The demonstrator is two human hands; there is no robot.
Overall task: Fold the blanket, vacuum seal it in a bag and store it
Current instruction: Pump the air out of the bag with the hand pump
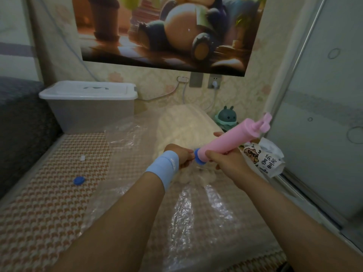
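A cream folded blanket (184,124) lies inside a clear plastic vacuum bag (196,209) spread over the patterned surface. My right hand (225,160) grips the barrel of a pink hand pump (231,140), tilted up to the right. The pump's blue tip (199,156) points down at the bag. My left hand (182,156), with a light blue wristband, pinches something at that blue tip; what it pinches is hidden. A loose blue valve cap (79,181) lies to the left on the mat.
A white lidded storage box (88,103) stands at the back left. A tissue pack (265,158) and a teal toy figure (226,116) sit at the right. A glass sliding door (322,114) borders the right side; a dark sofa (21,124) the left.
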